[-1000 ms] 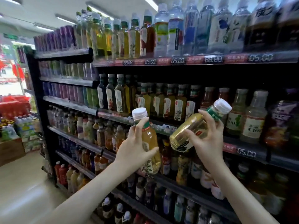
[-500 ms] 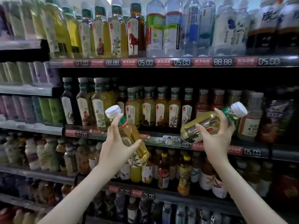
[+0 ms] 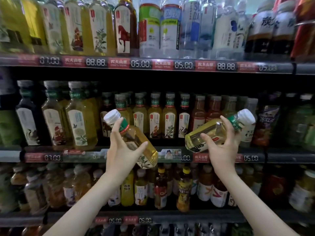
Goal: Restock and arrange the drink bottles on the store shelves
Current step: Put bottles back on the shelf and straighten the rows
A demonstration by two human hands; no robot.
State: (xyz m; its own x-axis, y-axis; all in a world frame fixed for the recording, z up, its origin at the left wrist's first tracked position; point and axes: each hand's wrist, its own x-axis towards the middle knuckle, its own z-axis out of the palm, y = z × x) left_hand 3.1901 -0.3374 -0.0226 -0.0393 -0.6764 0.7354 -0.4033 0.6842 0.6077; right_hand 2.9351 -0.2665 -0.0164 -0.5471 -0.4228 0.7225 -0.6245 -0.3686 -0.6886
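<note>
shelves [image 3: 153, 65] edge rows blurred | left grip [image 3: 121, 150] grasps amber bottle [image 3: 133, 133] | right grip [image 3: 223, 149] grasps pale bottle [image 3: 213, 131]

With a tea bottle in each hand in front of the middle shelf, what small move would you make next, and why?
Probably turn the pale bottle in the right hand upright first: it lies almost on its side, cap pointing up-right, while the middle-shelf bottles stand upright. The amber bottle in the left hand is tilted less.
</note>
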